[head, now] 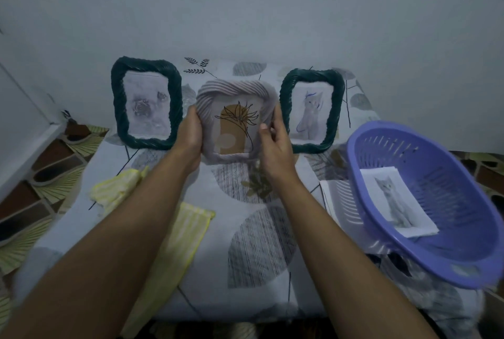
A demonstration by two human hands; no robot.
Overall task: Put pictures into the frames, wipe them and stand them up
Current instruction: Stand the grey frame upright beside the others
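Note:
A pale woven frame with a brown-and-black plant picture stands upright at the middle of the table. My left hand grips its left edge and my right hand grips its right edge. Two dark green woven frames stand beside it: the left green frame holds a grey rose picture, the right green frame holds a cat picture. A yellow cloth lies on the table under my left forearm.
A purple perforated basket at the right holds a loose cat picture; more white sheets lie under its left rim. The table has a leaf-patterned cover. A wall rises right behind the frames.

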